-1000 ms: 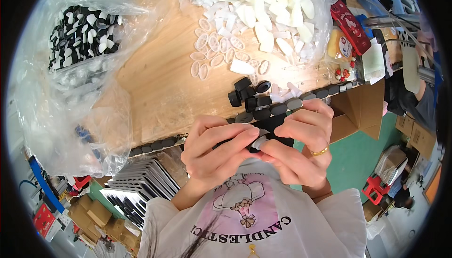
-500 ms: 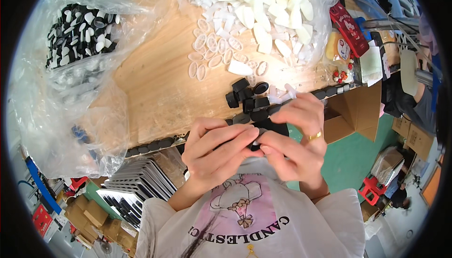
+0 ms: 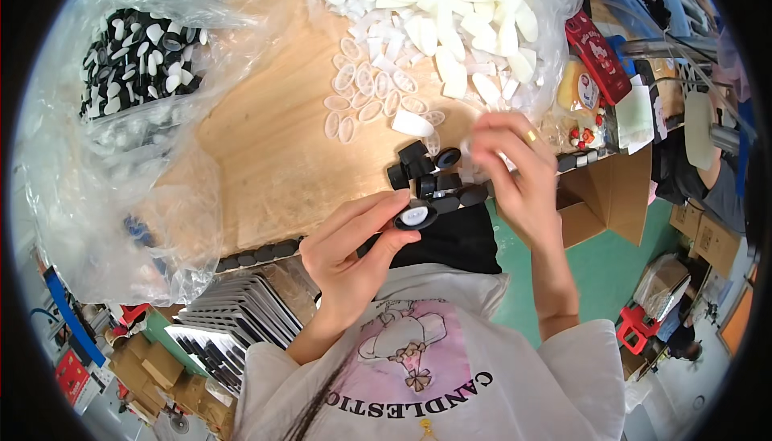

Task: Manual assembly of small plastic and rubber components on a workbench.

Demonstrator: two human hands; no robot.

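My left hand [image 3: 350,252] pinches a black oval cap [image 3: 432,219] between thumb and fingers near the table's front edge. Its open side faces up and shows a white oval insert [image 3: 415,216]. My right hand [image 3: 521,172] is apart from it, over the right part of the table edge. Its fingers are bent and blurred, beside small translucent white pieces [image 3: 469,169] that it partly covers. Whether those fingers hold anything cannot be made out. Several black caps [image 3: 414,159] lie just beyond my left hand.
Clear oval rings [image 3: 344,78] are spread over the wooden table [image 3: 265,151]. Behind them is a heap of off-white oval pieces [image 3: 482,23] on plastic. A bag of black and white parts [image 3: 137,63] lies far left. At right are a red case [image 3: 597,55] and a cardboard box [image 3: 607,192].
My hands were together on the black piece. My right hand has let go and moved right and away from me. My left hand now shows the cap's open side with its white insert.
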